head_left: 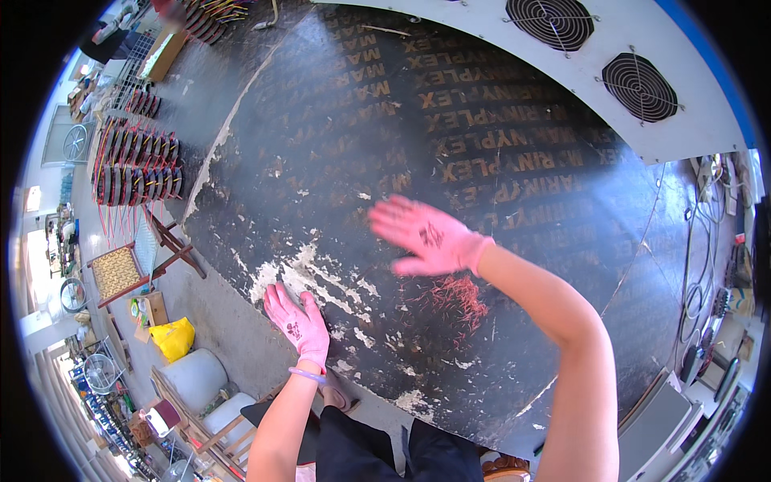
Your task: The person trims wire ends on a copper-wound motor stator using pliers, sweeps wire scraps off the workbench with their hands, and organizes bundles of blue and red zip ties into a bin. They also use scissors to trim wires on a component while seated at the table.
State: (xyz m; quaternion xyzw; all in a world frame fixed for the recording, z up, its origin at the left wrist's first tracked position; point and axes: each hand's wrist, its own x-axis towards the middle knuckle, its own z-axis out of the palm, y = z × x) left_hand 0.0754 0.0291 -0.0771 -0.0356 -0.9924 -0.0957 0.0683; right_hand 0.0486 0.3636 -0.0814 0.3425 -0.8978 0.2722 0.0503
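One left hand (298, 325), one right hand (432, 238), both pink-gloved; one red-scrap pile (463, 300).

Your pink left glove (296, 325) and right glove (430, 237) look like matt cloth, over a dark board tabletop (337, 185) that is smooth with a glossy sheen at the far side but flaked rough and pale along its near left edge. At far right you have metal-wire fan grilles (640, 87) on a smooth white panel (687, 80); at left, a shiny yellow plastic bag (173, 340) and a coarsely woven seat (116, 273).
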